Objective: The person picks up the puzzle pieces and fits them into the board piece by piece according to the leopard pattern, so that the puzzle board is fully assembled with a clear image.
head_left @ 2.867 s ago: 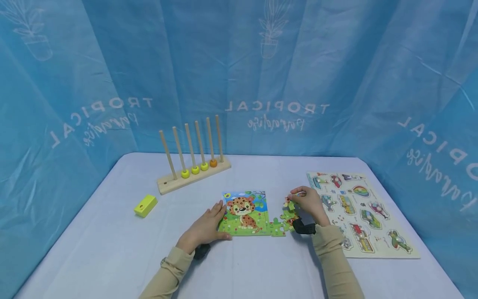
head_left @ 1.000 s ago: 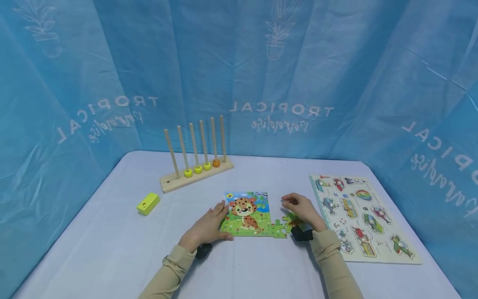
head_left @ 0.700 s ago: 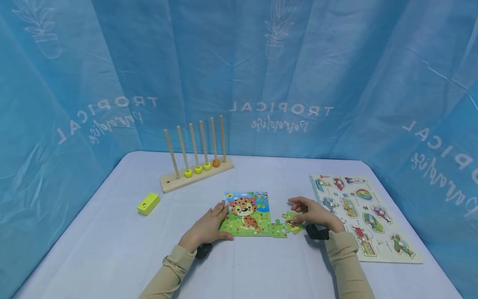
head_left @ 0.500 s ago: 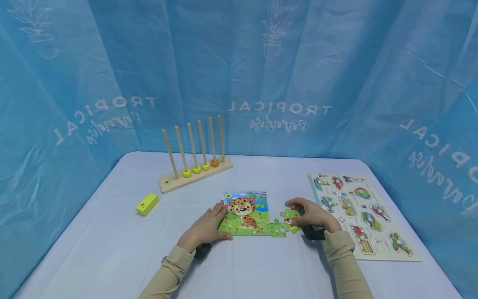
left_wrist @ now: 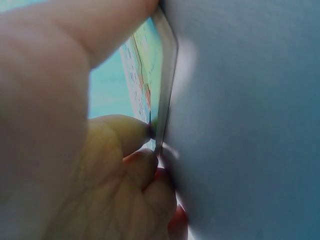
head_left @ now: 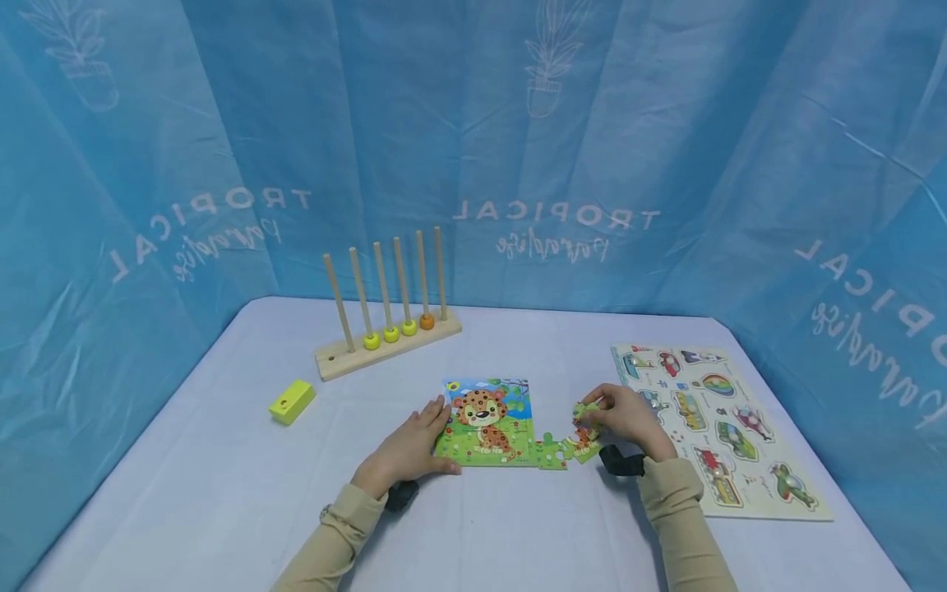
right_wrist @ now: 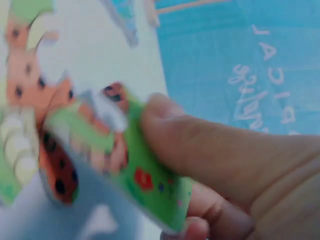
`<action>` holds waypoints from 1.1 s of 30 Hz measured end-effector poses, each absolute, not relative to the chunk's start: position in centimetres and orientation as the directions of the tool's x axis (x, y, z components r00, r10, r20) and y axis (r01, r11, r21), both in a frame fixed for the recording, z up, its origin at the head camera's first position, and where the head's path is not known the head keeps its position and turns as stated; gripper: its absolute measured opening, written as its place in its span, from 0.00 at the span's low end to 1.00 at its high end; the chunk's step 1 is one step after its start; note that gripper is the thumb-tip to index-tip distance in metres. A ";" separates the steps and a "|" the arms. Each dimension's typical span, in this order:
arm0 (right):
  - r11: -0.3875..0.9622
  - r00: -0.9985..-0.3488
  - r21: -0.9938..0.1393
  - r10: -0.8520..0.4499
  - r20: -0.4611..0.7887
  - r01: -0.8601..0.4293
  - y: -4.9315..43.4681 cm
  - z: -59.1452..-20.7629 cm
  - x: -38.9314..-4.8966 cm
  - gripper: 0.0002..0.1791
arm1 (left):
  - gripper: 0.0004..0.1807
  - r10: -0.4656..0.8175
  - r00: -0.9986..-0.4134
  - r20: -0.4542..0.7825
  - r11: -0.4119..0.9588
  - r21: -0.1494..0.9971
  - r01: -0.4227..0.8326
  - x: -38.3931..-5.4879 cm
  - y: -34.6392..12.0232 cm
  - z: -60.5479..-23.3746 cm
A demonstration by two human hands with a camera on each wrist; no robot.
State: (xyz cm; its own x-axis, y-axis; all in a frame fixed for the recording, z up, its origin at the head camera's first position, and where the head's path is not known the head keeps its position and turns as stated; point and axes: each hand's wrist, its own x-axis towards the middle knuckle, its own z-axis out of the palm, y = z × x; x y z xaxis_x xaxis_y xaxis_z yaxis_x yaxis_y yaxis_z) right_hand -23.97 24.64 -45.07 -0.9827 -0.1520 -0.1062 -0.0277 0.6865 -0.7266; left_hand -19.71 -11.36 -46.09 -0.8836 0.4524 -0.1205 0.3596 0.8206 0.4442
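My left hand [head_left: 407,448] rests at the left side of a leopard picture puzzle [head_left: 484,427], its fingers along the left edge and its thumb [head_left: 444,467] at the lower left corner. The left wrist view has fingertips [left_wrist: 145,132] right at the puzzle's raised edge [left_wrist: 167,75]. Thumb and fingers of my right hand [head_left: 625,418] pinch a green jigsaw piece [right_wrist: 150,175] with a red flower, tilted above the table. Under it lies a leopard-spotted piece [head_left: 588,446], touching a green piece [head_left: 549,454] at the puzzle's lower right.
A board of vehicle shapes [head_left: 747,485] lies right of my right hand. At the back left stands a wooden peg rack [head_left: 370,355] with yellow and orange beads. A yellow block [head_left: 292,402] is on the left of the white table [head_left: 222,510], before a blue curtain [head_left: 473,148].
My right hand first draws back right from the loose pieces, then closes on one and lifts it, tilted. The left hand keeps its place at the puzzle's edge.
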 end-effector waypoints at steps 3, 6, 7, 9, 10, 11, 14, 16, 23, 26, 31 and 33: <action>0.650 -0.989 -0.760 -0.125 -0.081 -0.020 24.4 -44.7 -23.9 0.11 | 0.54 0.453 -0.883 -0.122 0.820 0.446 0.359 -19.8 -11.3 -46.0; 0.566 -0.985 -0.823 -0.160 -0.059 -0.042 23.6 -44.6 -24.0 0.13 | 0.54 0.455 -0.883 -0.118 0.818 0.448 0.361 -19.9 -11.3 -45.9; 0.538 -0.982 -0.842 -0.182 -0.058 -0.050 23.2 -44.6 -24.0 0.13 | 0.54 0.455 -0.882 -0.117 0.817 0.449 0.362 -19.9 -11.3 -45.9; 0.482 -0.972 -0.874 -0.228 -0.061 -0.058 22.4 -44.7 -24.0 0.14 | 0.54 0.457 -0.882 -0.118 0.815 0.452 0.362 -20.0 -11.3 -45.9; 0.459 -0.966 -0.886 -0.252 -0.063 -0.062 21.9 -44.7 -23.9 0.15 | 0.54 0.457 -0.881 -0.121 0.816 0.451 0.362 -20.0 -11.3 -45.9; 0.444 -0.961 -0.894 -0.270 -0.069 -0.061 21.4 -44.7 -23.9 0.16 | 0.54 0.457 -0.881 -0.122 0.816 0.452 0.361 -20.0 -11.3 -45.9; 0.433 -0.945 -0.898 -0.319 -0.068 -0.082 20.0 -44.9 -23.6 0.20 | 0.54 0.458 -0.880 -0.123 0.816 0.450 0.362 -20.1 -11.2 -45.9; 0.433 -0.934 -0.894 -0.353 -0.055 -0.112 19.1 -45.0 -23.4 0.20 | 0.54 0.459 -0.880 -0.121 0.817 0.448 0.364 -20.1 -11.2 -45.9; 0.473 -0.924 -0.865 -0.380 -0.028 -0.168 16.7 -45.5 -22.6 0.15 | 0.54 0.460 -0.880 -0.122 0.816 0.449 0.364 -20.1 -11.1 -45.7; 0.510 -0.930 -0.843 -0.367 -0.033 -0.171 16.2 -46.5 -22.9 0.14 | 0.54 0.457 -0.880 -0.127 0.817 0.451 0.359 -20.0 -11.1 -45.7; 0.609 -0.933 -0.764 -0.358 -0.024 -0.214 15.5 -46.8 -22.7 0.13 | 0.54 0.458 -0.880 -0.128 0.818 0.448 0.361 -19.8 -11.3 -45.8; 0.649 -0.934 -0.724 -0.356 -0.016 -0.234 15.3 -47.0 -22.6 0.13 | 0.54 0.457 -0.880 -0.127 0.817 0.452 0.359 -19.6 -11.3 -45.9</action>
State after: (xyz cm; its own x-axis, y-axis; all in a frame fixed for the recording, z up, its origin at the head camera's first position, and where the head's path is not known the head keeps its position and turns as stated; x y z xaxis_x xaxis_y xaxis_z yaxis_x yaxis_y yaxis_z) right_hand -22.56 15.32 -46.99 -0.9345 -0.3557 -0.0161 -0.2344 0.6487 -0.7240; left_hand -19.65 -11.32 -45.87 -0.8805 0.4567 -0.1271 0.3585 0.8169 0.4518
